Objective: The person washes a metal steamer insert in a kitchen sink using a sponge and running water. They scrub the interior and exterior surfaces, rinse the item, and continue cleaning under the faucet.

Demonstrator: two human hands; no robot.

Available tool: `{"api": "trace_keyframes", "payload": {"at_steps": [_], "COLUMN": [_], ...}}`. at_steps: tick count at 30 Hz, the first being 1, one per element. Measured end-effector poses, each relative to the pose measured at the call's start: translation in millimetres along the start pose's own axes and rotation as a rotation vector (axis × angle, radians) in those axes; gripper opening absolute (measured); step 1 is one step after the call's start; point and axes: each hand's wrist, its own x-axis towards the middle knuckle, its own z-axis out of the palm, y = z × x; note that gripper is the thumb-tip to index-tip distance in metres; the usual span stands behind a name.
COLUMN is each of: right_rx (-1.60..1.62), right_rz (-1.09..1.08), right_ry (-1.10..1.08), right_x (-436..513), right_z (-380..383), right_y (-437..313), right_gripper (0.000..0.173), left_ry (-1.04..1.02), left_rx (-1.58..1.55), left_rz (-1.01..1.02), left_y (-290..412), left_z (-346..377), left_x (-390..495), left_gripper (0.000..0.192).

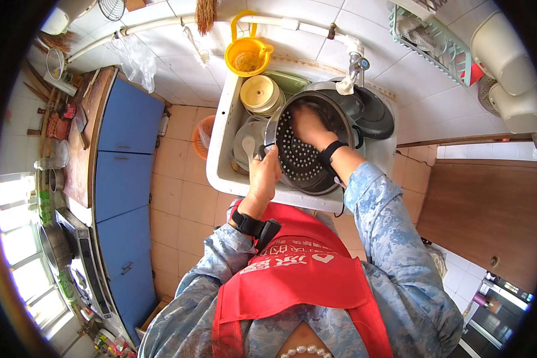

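A dark metal steamer pot with a perforated bottom (299, 163) is tilted over the white sink (215, 165), its open side towards me. My left hand (264, 176) grips its black side handle at the left rim. Inside the pot, my right hand (311, 123) lies against the inner wall, blurred by motion; whether it holds something cannot be made out. Left of the pot, a stack of cream-coloured bowls (259, 93) stands in the sink. A pale spoon (249, 145) and translucent lids or bowls lie below the stack.
Dark pans (376, 114) lie at the sink's right side below the tap (357, 65). A yellow strainer basket (247, 57) is at the back left corner. An orange bin (204, 136) stands on the floor. Blue cabinets (124, 179) line the left, with a cleaver (81, 125) on the counter.
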Motion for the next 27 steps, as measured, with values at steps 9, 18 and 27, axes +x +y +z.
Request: {"api": "trace_keyframes", "payload": {"at_steps": [9,18,27], "right_rx": [-0.164,-0.307,0.264], "right_rz": [-0.662,0.138,0.134], "right_ry": [0.025,-0.266,-0.741], "right_x": [-30,-97,-124], "right_z": [-12,-3,-9], "right_y": [-3,50,-21], "right_gripper": [0.053,0.068,0.055], "left_ry": [-0.012,0.060,0.106], "left_rx": [-0.025,-0.071,-0.040], "left_rz": [0.015,0.119,0.135], "left_y": [3,-7,-9], "left_z": [-8,-1,9], "left_x": [-2,-1,3], "left_gripper": [0.040,0.035,0.036]}}
